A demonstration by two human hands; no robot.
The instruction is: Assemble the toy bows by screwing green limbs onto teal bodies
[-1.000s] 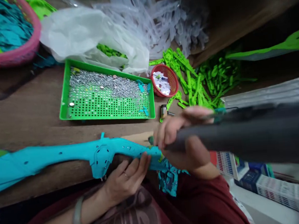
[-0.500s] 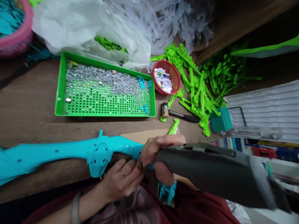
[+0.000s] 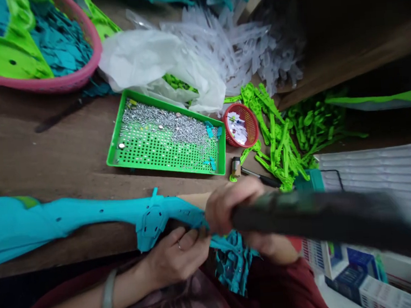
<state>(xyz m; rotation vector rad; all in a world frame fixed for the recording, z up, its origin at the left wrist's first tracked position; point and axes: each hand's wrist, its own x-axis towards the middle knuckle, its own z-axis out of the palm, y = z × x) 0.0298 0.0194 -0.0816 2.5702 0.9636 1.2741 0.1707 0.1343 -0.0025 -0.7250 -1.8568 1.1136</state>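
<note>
A blue plastic toy gun body (image 3: 97, 212) lies lengthwise along the front of the bench, with small screw holes in its face. My left hand (image 3: 180, 254) is closed at the underside of its right end, fingertips pinched by the edge. My right hand (image 3: 230, 201), smeared by motion, wraps round the front of a dark cylindrical electric screwdriver (image 3: 311, 217), held almost level over that same end. The driver's tip is hidden behind my fingers. Below my hands, blue plastic parts (image 3: 234, 264) sit at my lap.
A green perforated tray (image 3: 150, 165) holds many small screws. Beside it stand a red basket (image 3: 230, 140) with white pieces, and a hammer (image 3: 259, 176). Green plastic parts (image 3: 273, 140) are piled to the right. A pink basket (image 3: 95, 54) and a white plastic bag (image 3: 142, 55) stand behind.
The view has shifted, so the bench things appear farther right and lower. The electric screwdriver has swung closer to level, its rear end higher. Both hands stay at the toy gun's right end.
</note>
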